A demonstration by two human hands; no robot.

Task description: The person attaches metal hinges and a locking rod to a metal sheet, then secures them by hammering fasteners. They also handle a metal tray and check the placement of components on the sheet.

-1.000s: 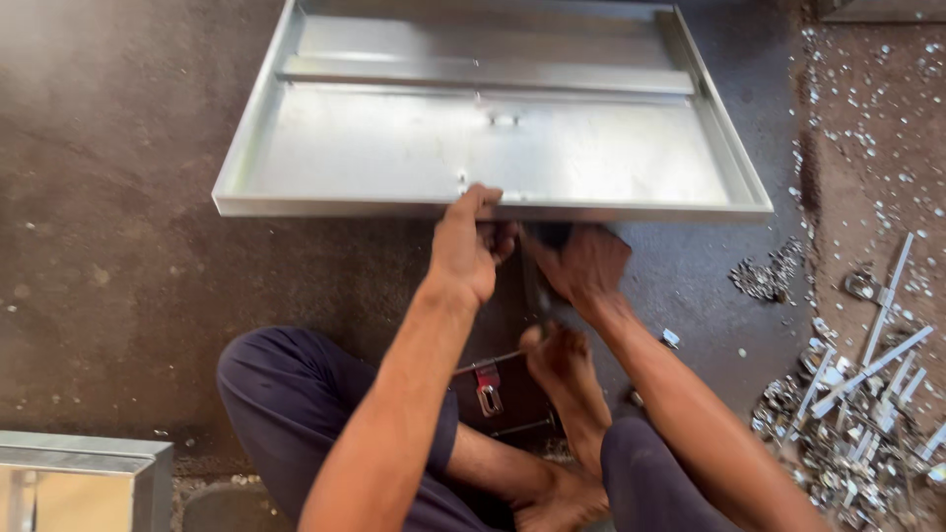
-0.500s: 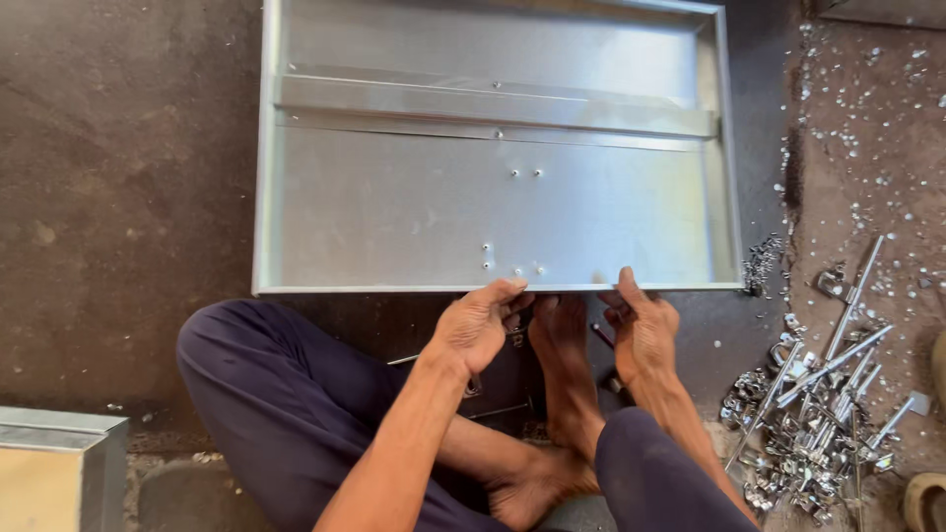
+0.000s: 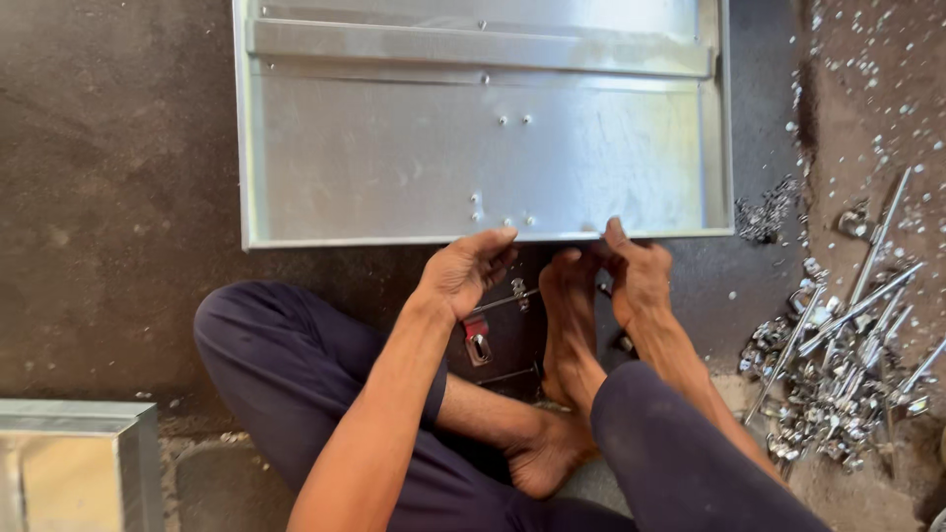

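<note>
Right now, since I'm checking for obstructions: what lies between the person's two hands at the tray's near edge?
In the head view, a bare foot lies between the left hand and right hand, its toes near the metal tray.

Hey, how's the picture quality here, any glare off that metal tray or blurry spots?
Head view: soft, even light; the metal tray shows only a mild sheen near its top, no harsh glare. The left hand and right hand at its near edge are sharp. The metal scraps on the right look slightly soft.
</note>
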